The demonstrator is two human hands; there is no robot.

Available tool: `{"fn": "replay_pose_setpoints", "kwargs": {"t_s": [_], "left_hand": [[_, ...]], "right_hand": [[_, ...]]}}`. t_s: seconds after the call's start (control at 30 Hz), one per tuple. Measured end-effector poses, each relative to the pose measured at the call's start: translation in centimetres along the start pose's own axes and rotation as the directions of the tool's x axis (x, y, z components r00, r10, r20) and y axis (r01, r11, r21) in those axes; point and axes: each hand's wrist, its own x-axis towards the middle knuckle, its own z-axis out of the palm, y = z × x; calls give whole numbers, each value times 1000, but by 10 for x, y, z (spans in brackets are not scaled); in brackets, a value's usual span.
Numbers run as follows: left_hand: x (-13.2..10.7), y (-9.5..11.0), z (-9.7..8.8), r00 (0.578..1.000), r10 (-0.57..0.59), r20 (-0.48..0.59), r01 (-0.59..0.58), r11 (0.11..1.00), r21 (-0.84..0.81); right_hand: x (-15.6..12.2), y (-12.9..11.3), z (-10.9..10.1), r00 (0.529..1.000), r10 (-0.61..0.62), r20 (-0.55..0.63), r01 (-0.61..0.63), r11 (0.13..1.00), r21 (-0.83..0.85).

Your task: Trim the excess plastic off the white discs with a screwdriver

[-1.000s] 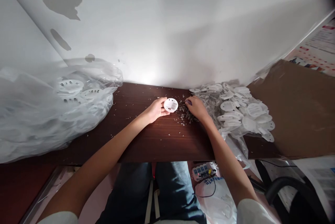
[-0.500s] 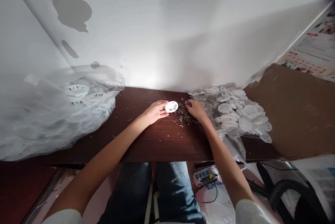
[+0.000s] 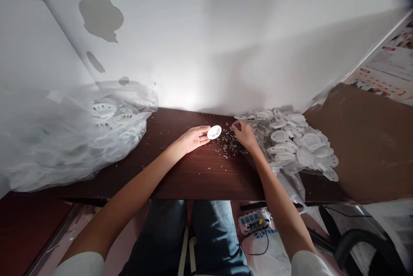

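My left hand (image 3: 195, 138) grips a white oval plastic piece (image 3: 214, 132) by its left edge, tilted above the dark wooden table (image 3: 180, 177). Small slots show on the piece's face. My right hand (image 3: 244, 133) is closed in a pinch just to the right, over a heap of tiny metal-looking parts (image 3: 232, 144). What its fingertips hold is too small to make out. Farther right lies a pile of similar white plastic pieces (image 3: 305, 140), partly on a clear plastic bag (image 3: 290, 181).
A large clear bag (image 3: 74, 147) with white pieces inside fills the table's left side. At the right stands a brown cardboard sheet (image 3: 371, 147). The white wall (image 3: 193, 43) rises behind the table. Below the front edge is a power strip (image 3: 253, 221) with cables.
The whole view has shifted slightly. My right hand has drawn its fingers into a pinch above the heap. The white piece in my left hand is tilted more.
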Motion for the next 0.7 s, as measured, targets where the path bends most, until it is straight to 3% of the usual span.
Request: {"fn": "replay_pose_setpoints", "kwargs": {"t_s": [0.2,0.47,0.6,0.7], "left_hand": [[1,0,0,999,27,-47,-29,999,-33],[-1,1,4,997,13,-76,-18,998,-58],[1,0,2,998,15,-54,-19,997,-69],[1,1,1,1000,20,-20,-21,997,-71]], "right_hand": [[1,-1,-1,999,39,2,-39,998,53],[0,5,-7,994,9,112,4,994,-111],[-2,-6,-10,990,-16,140,15,1000,5],[-6,-18,-14,974,-26,225,-31,968,249]]}}
